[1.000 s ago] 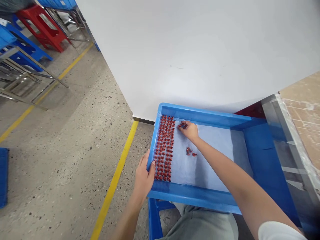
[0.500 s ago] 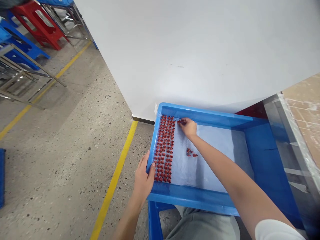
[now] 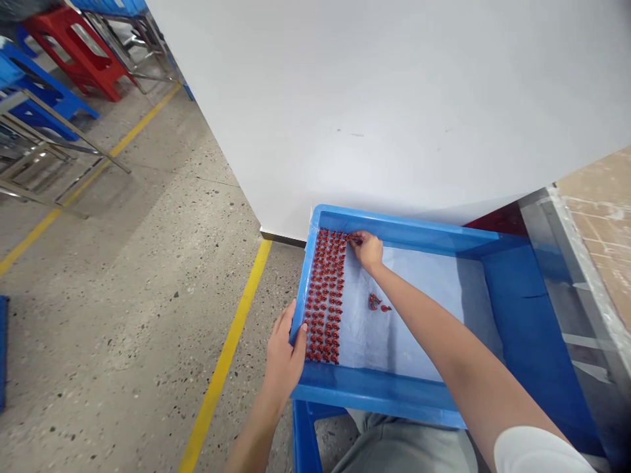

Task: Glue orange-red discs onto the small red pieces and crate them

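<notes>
A blue plastic tray point(image 3: 384, 387) holds rows of small dark red pieces point(image 3: 324, 295) along its left side, over a pale liner point(image 3: 419, 289). Around the tray's left rim my left hand point(image 3: 286, 355) is closed, thumb on the inside. My right hand point(image 3: 367, 251) reaches to the far end of the rows, fingers pinched on a small red piece point(image 3: 349, 238) at the edge of the top row; its exact kind is too small to tell. A few loose red pieces point(image 3: 377, 303) lie on the liner below my right forearm.
A white panel point(image 3: 374, 118) stands right behind the tray. To the right is a metal-edged surface point(image 3: 599, 243). A blue stool point(image 3: 305, 427) is under the tray's near left corner. Red point(image 3: 81, 52) and blue stools point(image 3: 49, 98) stand far left, past yellow floor lines point(image 3: 227, 348).
My right hand has moved slightly left, bringing the pinched red piece against the end of the top row. The left hand keeps its hold on the rim.
</notes>
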The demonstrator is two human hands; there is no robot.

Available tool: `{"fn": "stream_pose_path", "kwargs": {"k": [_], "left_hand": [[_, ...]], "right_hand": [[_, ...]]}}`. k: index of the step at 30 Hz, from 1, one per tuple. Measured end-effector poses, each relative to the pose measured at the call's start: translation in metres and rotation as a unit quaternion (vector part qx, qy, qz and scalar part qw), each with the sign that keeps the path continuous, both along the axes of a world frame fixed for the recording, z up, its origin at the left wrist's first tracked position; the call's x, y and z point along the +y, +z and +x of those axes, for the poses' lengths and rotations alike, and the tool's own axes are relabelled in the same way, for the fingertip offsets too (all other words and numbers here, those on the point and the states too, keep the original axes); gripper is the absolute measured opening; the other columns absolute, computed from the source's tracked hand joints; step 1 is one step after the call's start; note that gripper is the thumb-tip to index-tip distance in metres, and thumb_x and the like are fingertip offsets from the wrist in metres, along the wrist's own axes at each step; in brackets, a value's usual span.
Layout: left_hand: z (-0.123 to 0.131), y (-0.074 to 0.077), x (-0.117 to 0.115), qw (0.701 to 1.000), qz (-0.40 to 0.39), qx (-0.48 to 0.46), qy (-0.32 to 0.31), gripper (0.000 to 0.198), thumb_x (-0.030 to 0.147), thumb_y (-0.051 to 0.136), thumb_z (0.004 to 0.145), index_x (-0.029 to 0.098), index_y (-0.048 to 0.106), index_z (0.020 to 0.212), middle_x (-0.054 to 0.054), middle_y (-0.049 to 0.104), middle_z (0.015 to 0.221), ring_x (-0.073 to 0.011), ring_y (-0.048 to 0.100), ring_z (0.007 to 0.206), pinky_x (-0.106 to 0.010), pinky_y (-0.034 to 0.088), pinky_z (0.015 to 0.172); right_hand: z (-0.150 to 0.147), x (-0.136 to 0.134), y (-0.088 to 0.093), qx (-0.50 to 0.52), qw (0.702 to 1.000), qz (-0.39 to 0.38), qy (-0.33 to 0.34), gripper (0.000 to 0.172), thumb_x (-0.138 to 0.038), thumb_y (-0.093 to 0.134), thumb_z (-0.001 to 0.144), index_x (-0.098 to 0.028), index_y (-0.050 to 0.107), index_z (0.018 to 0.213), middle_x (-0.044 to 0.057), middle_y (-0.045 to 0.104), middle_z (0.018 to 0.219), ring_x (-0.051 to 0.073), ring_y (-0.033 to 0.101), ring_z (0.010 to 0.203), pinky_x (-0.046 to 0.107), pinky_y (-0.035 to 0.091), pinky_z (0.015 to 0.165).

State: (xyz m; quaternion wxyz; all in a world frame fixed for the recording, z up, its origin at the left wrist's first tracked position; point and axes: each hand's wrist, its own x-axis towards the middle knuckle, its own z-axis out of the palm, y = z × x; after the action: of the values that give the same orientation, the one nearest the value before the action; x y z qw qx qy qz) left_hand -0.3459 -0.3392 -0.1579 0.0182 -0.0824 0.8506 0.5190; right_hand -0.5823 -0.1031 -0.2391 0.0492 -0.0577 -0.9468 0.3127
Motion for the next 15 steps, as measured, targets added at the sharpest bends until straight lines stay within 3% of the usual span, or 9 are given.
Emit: {"fn": "stream_pose_path", "kwargs": {"k": [10, 15], "left_hand": [[0.0, 0.0, 0.0, 1.0, -0.005, -0.001, 0.001, 0.052, 0.033, 0.047, 0.093, 0.027, 0.036, 0.144, -0.009, 0.051, 0.139, -0.0234, 0.044, 0.13, -0.042, 0.036, 0.108], [-0.001, 0.002, 0.001, 1.0, 0.004, -0.002, 0.002, 0.052, 0.033, 0.046, 0.093, 0.028, 0.036, 0.144, -0.008, 0.051, 0.139, -0.0227, 0.044, 0.131, -0.042, 0.035, 0.109]], "right_hand": [[-0.002, -0.004, 0.004, -0.001, 1.0, 0.011, 0.023, 0.023, -0.024, 0.058, 0.082, -0.023, 0.069, 0.102, 0.003, 0.075, 0.098, 0.02, 0.069, 0.094, 0.032, 0.051, 0.086], [0.008, 0.006, 0.02, 0.002, 0.999, 0.028, 0.019, 0.027, -0.027, 0.05, 0.086, -0.02, 0.067, 0.106, 0.005, 0.073, 0.102, 0.019, 0.068, 0.095, 0.031, 0.05, 0.087]]}}
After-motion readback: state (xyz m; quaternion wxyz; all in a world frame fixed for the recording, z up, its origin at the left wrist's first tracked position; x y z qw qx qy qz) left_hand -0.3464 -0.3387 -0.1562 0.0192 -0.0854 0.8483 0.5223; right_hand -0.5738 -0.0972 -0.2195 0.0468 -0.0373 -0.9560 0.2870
